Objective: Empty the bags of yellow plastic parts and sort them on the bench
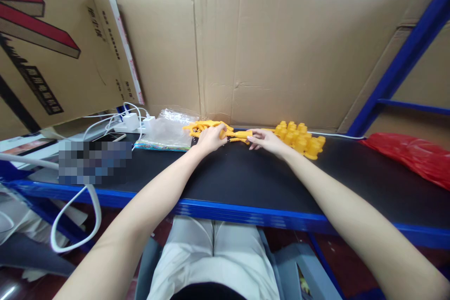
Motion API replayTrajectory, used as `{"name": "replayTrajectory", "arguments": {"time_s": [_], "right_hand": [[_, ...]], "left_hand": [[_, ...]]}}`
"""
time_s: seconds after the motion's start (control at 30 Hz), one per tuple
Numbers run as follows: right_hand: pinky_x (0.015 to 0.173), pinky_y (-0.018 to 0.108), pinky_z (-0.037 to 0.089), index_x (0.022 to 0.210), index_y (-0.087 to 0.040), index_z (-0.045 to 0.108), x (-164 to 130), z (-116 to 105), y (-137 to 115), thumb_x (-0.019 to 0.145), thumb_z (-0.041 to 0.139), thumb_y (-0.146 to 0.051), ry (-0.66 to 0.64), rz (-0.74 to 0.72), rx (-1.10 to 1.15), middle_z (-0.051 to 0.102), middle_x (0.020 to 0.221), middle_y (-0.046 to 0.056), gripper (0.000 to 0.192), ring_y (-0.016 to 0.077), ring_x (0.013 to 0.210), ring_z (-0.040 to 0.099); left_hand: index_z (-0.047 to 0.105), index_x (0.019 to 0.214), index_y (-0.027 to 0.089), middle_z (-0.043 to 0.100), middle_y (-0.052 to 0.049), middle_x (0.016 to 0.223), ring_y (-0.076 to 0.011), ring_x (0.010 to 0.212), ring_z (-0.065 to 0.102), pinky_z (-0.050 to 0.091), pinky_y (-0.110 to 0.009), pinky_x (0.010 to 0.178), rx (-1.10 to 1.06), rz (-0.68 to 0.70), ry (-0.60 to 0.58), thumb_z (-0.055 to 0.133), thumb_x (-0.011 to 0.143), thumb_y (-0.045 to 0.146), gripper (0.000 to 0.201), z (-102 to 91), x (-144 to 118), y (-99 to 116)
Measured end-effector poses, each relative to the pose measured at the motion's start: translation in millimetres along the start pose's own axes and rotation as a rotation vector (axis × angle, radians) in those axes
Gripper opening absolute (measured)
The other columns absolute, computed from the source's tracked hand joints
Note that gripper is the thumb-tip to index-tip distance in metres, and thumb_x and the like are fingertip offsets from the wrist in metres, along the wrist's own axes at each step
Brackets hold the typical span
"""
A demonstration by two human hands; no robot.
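Head view, looking down over two bare forearms at a black tabletop (242,183) with a blue metal edge, backed by a tall cardboard wall (298,47). Near the back of the table, a slim yellow piece (241,134) bridges the person's two hands. The left hand (213,138) has thumb and fingers closed on its left end; the right hand (266,142) pinches the other end between thumb and fingertips. Whether it is one part or two joined is too small to tell.

Just beside and behind the left hand lies a tangle of yellow parts (197,126), next to a clear plastic bag (167,129). Beyond the right hand stands a cluster of knobby yellow pieces (295,138). A red bag (411,154) lies far right; white cables (98,225) loop at the left.

As a judgement, the right pinch looks light, so an uneven pull or twist could let that end slip. Pressing hard across so slim a piece might bend or snap it. The left hand is close enough to the tangle to snag a part, and a wide right elbow or wrist swing could knock the knobby cluster over.
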State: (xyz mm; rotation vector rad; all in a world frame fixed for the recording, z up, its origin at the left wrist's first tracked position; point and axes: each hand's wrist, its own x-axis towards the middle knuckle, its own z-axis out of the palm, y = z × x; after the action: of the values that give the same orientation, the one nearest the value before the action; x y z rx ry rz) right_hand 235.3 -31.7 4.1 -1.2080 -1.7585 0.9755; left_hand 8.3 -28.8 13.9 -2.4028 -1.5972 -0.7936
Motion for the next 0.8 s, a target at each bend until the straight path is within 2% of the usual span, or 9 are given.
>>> {"name": "replayTrajectory", "arguments": {"time_s": [0.4, 0.57, 0.67, 0.8], "right_hand": [[0.058, 0.023, 0.05, 0.118, -0.013, 0.053, -1, 1, -1, 0.084, 0.06, -0.027, 0.006, 0.012, -0.008, 0.069, 0.097, 0.009, 0.038, 0.0106, 0.062, 0.064], [0.056, 0.023, 0.05, 0.114, -0.014, 0.054, 2, 1, 2, 0.079, 0.066, -0.028, 0.035, -0.014, 0.009, 0.069, 0.088, 0.007, 0.039, 0.0109, 0.06, 0.064], [0.056, 0.025, 0.051, 0.111, -0.015, 0.055, 5, 0, 5, 0.074, 0.07, -0.033, 0.065, -0.044, 0.019, 0.067, 0.082, 0.004, 0.044, 0.0115, 0.058, 0.063], [0.058, 0.027, 0.053, 0.11, -0.016, 0.056, 8, -4, 8, 0.071, 0.072, -0.034, 0.102, -0.07, 0.026, 0.066, 0.081, 0.003, 0.046, 0.0114, 0.055, 0.063]], "left_hand": [[0.058, 0.107, 0.022, 0.068, -0.006, 0.087, -0.0246, 0.083, 0.064, 0.043, -0.031, 0.069, 0.004, 0.028, 0.008, 0.055, 0.08, 0.034, 0.03, 2.3, 0, -3], [0.057, 0.113, 0.023, 0.068, -0.005, 0.086, -0.0238, 0.084, 0.064, 0.044, -0.03, 0.071, -0.013, 0.028, -0.01, 0.055, 0.082, 0.037, 0.035, 3.2, 0, -4], [0.053, 0.123, 0.023, 0.068, -0.006, 0.087, -0.0233, 0.087, 0.064, 0.044, -0.03, 0.074, -0.031, 0.033, -0.003, 0.056, 0.082, 0.036, 0.043, 4.5, 0, -5], [0.04, 0.136, 0.023, 0.068, -0.005, 0.088, -0.0227, 0.087, 0.064, 0.045, -0.031, 0.075, -0.051, 0.067, 0.006, 0.057, 0.081, 0.035, 0.059, 5.1, 0, -5]]}}
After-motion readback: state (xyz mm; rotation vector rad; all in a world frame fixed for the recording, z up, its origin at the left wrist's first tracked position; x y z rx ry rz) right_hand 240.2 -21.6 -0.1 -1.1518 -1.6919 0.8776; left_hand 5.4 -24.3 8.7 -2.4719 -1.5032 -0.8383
